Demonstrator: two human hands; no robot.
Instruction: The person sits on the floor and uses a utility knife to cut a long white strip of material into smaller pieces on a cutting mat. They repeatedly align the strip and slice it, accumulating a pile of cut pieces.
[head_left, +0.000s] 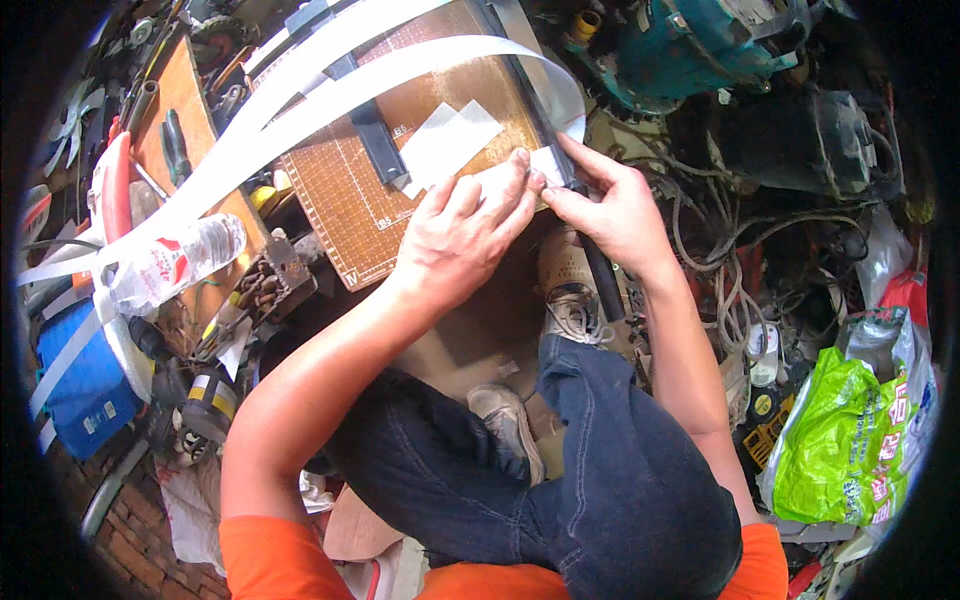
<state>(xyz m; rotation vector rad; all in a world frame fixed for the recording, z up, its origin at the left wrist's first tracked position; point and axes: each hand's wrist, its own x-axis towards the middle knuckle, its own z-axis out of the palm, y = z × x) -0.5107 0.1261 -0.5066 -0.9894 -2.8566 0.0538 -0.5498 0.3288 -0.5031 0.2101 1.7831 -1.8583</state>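
Note:
A long white strip [450, 52] loops over the gridded paper cutter [350, 240] and down to its right edge. My left hand [465, 220] rests over the board's lower right, fingers bent together on the strip's end beside the dark blade arm [607, 290]. My right hand [615, 210] is closed on the strip at that arm, thumb near my left fingertips; its grip is partly hidden. Two short white pieces [445, 150] lie on the board, next to a dark guide bar [370, 135].
At left are a plank [175, 80] with pliers [175, 150], a plastic bottle [180, 260], metal parts and a blue container [80, 385]. At right are teal machinery [690, 50], a black motor [810, 140], tangled cables and a green bag [830, 440]. My legs sit below the cutter.

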